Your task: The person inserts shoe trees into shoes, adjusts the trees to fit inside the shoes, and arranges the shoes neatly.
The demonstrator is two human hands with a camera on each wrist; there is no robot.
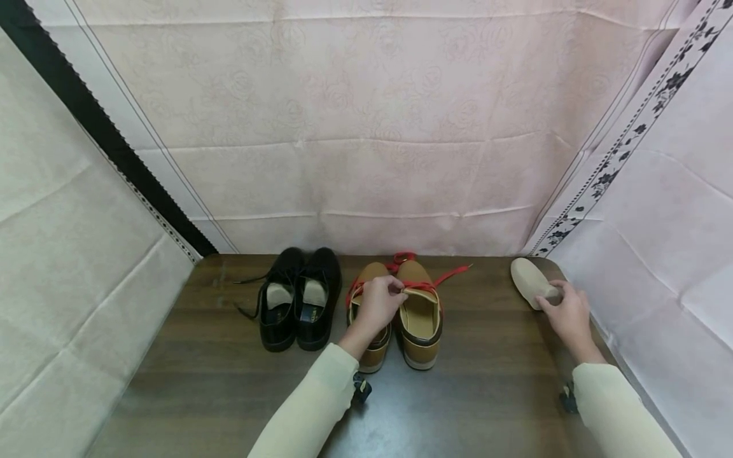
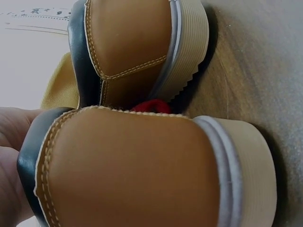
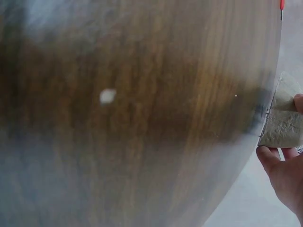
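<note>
My left hand (image 1: 380, 302) reaches over the left tan shoe (image 1: 373, 362) and pinches the tongue of the right tan shoe (image 1: 420, 356) beside its red lace. Part of the left shoe is hidden under that hand. Both heels, tan leather with a dark collar, fill the left wrist view. At the far right of the table my right hand (image 1: 571, 316) grips a pale beige moulded shoe insert (image 1: 527, 280) by its narrow end. In the right wrist view the same insert (image 3: 281, 130) looks grey and rough, with fingertips on it.
Left of the tan pair stand two black lace-up shoes (image 1: 277, 334), each with a pale insert (image 1: 314, 292) inside. Loose red laces (image 1: 452, 273) spread from the tan shoes. The wooden table (image 1: 229, 407) is walled by white patterned cloth (image 1: 355, 114) behind and at both sides.
</note>
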